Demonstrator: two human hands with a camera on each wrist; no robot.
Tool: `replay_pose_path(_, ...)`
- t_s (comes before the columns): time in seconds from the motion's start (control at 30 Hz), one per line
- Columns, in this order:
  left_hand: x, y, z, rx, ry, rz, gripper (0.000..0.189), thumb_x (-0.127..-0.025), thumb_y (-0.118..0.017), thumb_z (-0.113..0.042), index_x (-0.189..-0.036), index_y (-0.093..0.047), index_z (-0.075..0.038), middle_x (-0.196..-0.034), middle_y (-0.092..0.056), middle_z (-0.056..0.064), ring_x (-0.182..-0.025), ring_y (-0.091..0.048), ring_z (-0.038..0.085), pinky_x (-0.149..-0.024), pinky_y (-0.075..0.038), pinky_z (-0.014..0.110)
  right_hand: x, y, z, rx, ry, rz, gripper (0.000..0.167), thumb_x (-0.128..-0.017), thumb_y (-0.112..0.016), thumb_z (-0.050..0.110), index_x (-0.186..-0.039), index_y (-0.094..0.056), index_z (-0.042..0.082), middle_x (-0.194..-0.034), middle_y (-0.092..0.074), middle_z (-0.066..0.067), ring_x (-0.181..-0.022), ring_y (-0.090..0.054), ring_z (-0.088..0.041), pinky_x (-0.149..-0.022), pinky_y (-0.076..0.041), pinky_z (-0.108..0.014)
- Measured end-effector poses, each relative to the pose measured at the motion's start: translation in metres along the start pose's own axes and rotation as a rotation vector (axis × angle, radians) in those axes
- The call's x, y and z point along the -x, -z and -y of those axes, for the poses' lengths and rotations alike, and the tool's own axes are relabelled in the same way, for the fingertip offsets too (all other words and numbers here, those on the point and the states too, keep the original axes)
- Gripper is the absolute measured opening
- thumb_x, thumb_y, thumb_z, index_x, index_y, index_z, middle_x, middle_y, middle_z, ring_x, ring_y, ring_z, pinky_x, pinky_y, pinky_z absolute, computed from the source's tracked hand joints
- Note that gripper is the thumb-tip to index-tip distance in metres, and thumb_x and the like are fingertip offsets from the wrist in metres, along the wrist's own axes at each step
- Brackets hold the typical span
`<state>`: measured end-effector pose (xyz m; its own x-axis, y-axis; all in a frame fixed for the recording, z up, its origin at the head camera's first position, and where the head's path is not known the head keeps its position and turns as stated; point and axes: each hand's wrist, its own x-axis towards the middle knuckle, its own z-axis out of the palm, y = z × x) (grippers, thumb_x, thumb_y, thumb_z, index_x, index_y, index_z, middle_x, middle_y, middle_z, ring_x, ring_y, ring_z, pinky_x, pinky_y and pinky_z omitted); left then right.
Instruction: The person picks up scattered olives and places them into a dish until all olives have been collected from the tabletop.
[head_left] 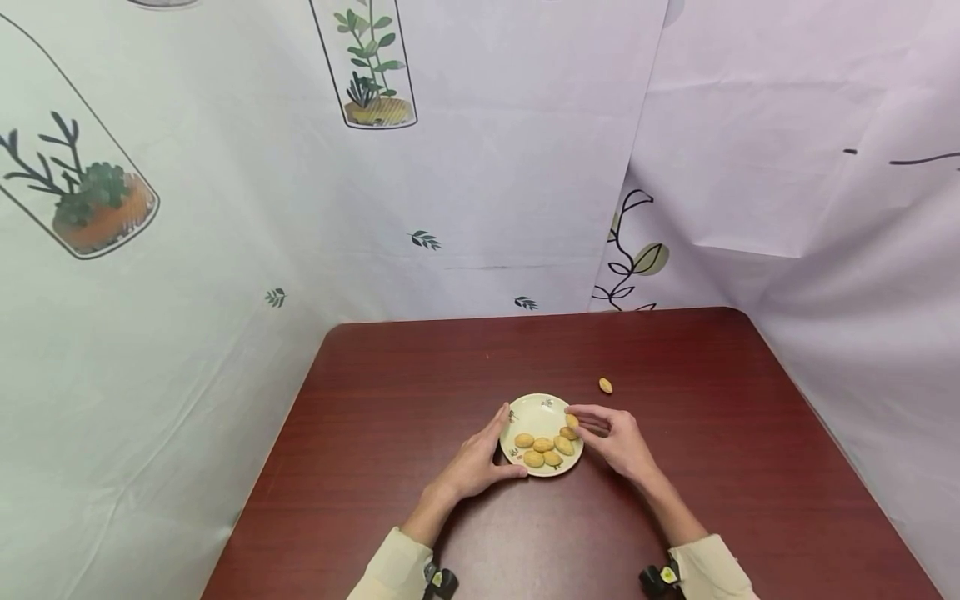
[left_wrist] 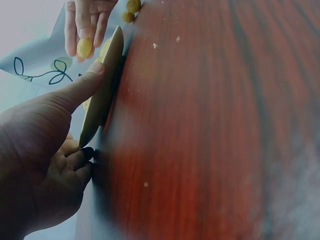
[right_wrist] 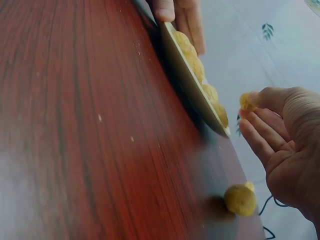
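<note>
A small cream plate (head_left: 538, 408) with a leaf pattern is near the middle of the table, and several small yellow oval nut-like pieces (head_left: 543, 445) lie on it. My left hand (head_left: 474, 463) grips the plate's left side, its thumb on the near rim and its fingers round the far side. Over the plate's right edge, my right hand (head_left: 618, 442) pinches one yellow oval piece (right_wrist: 246, 102) between thumb and fingers. In the right wrist view that piece is apart from the plate. Behind the right hand, a loose yellow piece (head_left: 605, 385) lies on the table.
The reddish-brown wooden table (head_left: 420, 367) has rounded far corners. White cloth (head_left: 487, 200) printed with plants hangs behind it and along both sides. Dark wrist devices (head_left: 442, 582) sit by the cream sleeves (head_left: 393, 568). Tiny pale specks dot the tabletop.
</note>
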<state>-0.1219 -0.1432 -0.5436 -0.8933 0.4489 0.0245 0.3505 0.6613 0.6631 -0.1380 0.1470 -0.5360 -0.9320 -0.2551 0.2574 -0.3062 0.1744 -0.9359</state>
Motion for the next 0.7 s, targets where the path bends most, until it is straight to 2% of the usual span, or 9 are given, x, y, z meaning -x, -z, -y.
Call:
replay_pose_path(0.1, 0.000, 0.000, 0.000, -0.001, 0.001, 0.003, 0.115, -0.089, -0.086, -0.047, -0.171, -0.016, -0.005, -0.175, -0.022, 0.013, -0.154, -0.037, 0.033, -0.120, -0.036, 0.055, -0.003, -0.006, 0.000, 0.027, 0.009, 0.015, 0.032, -0.092, -0.080, -0.004, -0.123, -0.076, -0.003, -0.116, -0.077, -0.020, -0.108, -0.075, -0.039, -0.088, -0.059, -0.023)
replay_pose_path(0.27, 0.000, 0.000, 0.000, -0.001, -0.011, -0.001, 0.114, -0.090, -0.085, -0.048, -0.170, -0.017, -0.004, -0.175, -0.023, 0.014, -0.153, -0.038, 0.034, -0.119, -0.037, 0.056, -0.006, -0.014, -0.002, 0.135, 0.036, 0.038, 0.030, -0.091, -0.082, 0.001, -0.120, -0.080, 0.005, -0.114, -0.080, -0.011, -0.103, -0.077, -0.029, -0.084, -0.061, -0.031)
replay_pose_path(0.4, 0.000, 0.000, 0.000, 0.001, -0.017, -0.009, 0.114, -0.090, -0.084, -0.048, -0.170, -0.018, -0.003, -0.174, -0.024, 0.015, -0.152, -0.040, 0.036, -0.119, -0.038, 0.056, -0.008, -0.019, -0.003, 0.197, 0.071, 0.047, 0.029, -0.090, -0.084, 0.002, -0.119, -0.080, 0.005, -0.113, -0.080, -0.006, -0.103, -0.077, -0.024, -0.084, -0.062, -0.037)
replay_pose_path(0.7, 0.000, 0.000, 0.001, -0.001, -0.017, -0.015, 0.114, -0.089, -0.085, -0.048, -0.170, -0.019, -0.003, -0.174, -0.024, 0.014, -0.152, -0.039, 0.034, -0.119, -0.038, 0.056, -0.007, -0.026, -0.004, 0.270, 0.072, 0.040, 0.030, -0.087, -0.086, 0.003, -0.117, -0.082, 0.009, -0.112, -0.080, -0.001, -0.102, -0.074, -0.015, -0.084, -0.060, -0.033)
